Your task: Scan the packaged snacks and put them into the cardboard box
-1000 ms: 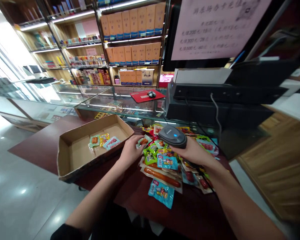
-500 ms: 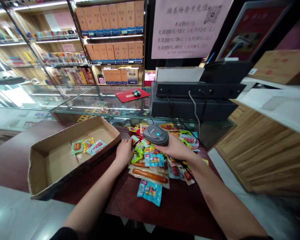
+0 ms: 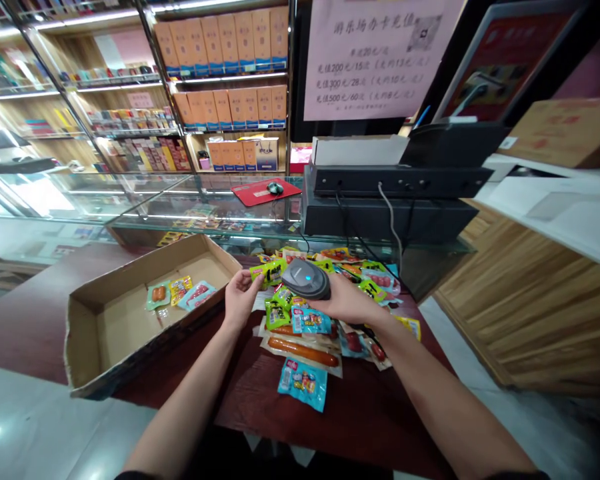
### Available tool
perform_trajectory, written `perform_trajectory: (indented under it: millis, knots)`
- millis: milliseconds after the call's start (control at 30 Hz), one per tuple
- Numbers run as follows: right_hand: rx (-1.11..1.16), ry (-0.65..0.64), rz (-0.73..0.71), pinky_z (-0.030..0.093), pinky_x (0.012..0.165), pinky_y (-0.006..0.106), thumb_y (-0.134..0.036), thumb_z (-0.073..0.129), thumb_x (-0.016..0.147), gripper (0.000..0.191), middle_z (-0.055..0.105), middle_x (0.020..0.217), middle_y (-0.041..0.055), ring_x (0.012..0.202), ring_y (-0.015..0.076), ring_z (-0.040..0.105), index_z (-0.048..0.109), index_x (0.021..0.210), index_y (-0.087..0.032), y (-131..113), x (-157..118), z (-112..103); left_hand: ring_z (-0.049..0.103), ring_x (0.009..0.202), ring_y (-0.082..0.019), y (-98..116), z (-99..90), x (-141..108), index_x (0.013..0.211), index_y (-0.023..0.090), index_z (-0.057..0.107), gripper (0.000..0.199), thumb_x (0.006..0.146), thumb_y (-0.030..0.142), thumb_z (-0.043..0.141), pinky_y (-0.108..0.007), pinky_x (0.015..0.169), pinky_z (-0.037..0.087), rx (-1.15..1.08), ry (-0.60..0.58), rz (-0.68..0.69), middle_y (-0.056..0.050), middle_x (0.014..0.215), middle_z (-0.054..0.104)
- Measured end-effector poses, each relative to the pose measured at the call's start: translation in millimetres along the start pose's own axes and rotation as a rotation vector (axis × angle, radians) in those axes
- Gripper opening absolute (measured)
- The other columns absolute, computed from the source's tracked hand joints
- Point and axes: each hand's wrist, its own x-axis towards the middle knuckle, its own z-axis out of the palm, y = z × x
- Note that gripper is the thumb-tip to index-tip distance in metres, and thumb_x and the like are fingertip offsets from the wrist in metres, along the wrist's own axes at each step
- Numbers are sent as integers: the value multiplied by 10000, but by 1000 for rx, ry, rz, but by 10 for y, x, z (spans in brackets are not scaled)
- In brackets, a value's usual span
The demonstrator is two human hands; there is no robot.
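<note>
My left hand (image 3: pixel 241 297) pinches one end of a green snack packet (image 3: pixel 269 272), held up at the left side of the pile. A dark grey barcode scanner (image 3: pixel 306 279) with a lit blue light is gripped in my right hand (image 3: pixel 347 299); its head is close to the green packet. Below and around both lie loose packets: a blue snack packet (image 3: pixel 311 321), a long sausage in clear wrap (image 3: pixel 304 351) and another blue packet (image 3: pixel 304 385) nearest me. The scanner hides part of the pile.
An open cardboard box (image 3: pixel 130 320) with several small packets stands on the left of the dark red table (image 3: pixel 250 400). Behind the pile are a glass counter (image 3: pixel 200 193), a red mouse pad (image 3: pixel 247 193) and a black cash drawer (image 3: pixel 385 217) with cables.
My left hand has lifted a green packet from the pile, up and slightly left. The scanner in my right hand has shifted a little left and down, towards that packet.
</note>
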Motion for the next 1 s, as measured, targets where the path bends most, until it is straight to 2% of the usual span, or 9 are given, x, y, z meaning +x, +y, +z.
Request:
perform_trajectory:
  millis: [200, 433, 600, 867, 1000]
  knots:
    - [-39, -51, 26, 524, 847, 354, -267, 707, 716, 404, 747, 1002, 53, 941, 254, 682, 687, 1110, -177, 15, 4, 66, 657, 721, -130, 83, -16, 19, 797, 154, 605, 317, 660, 351, 811, -262, 639, 577, -139, -2, -67, -19, 841, 701]
    - [-57, -93, 38, 542, 775, 335, -247, 685, 702, 254, 755, 940, 37, 899, 255, 691, 718, 944, -180, -65, 1, 61, 676, 732, -141, 86, -32, 35, 806, 158, 630, 339, 636, 381, 820, -273, 656, 585, -144, 6, -85, -22, 831, 710]
    - [-67, -85, 61, 554, 749, 351, -225, 685, 686, 191, 753, 878, 38, 877, 270, 695, 720, 868, -182, -87, 4, 61, 675, 669, -144, 74, -29, 43, 784, 167, 625, 319, 636, 375, 816, -269, 617, 582, -135, 23, -80, 3, 719, 679]
    - [24, -79, 29, 541, 858, 376, -240, 695, 718, 368, 748, 1009, 44, 982, 267, 682, 697, 1083, -191, -45, 5, 71, 669, 734, -143, 109, -30, 15, 798, 159, 615, 312, 663, 364, 807, -279, 644, 592, -152, -14, -70, -18, 825, 706]
    - [21, -82, 8, 540, 871, 377, -248, 693, 734, 343, 752, 966, 44, 963, 262, 686, 699, 1070, -182, -49, 1, 53, 668, 737, -142, 217, -71, -4, 784, 159, 591, 344, 645, 377, 817, -288, 657, 593, -136, -17, -66, -18, 843, 705]
